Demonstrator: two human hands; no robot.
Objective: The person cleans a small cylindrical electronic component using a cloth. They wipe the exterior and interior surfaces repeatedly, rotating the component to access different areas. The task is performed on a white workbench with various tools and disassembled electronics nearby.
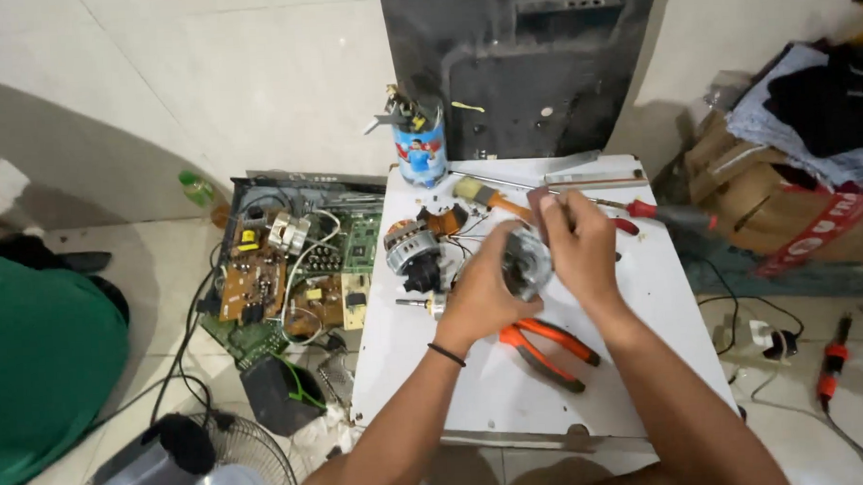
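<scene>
Both hands (533, 263) round motor part (526, 258)

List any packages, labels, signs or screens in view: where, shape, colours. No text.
Labelled can: back edge of the white table, upright cylinder, blue wrap with a pictured figure, tools stuck in its top.
Cardboard boxes: right of the table on the floor, brown, clothes piled on top.
Red band: across the front box, red with white print.
Green bottle: floor at left, by the circuit boards; label unclear.
No screens seen.
</scene>
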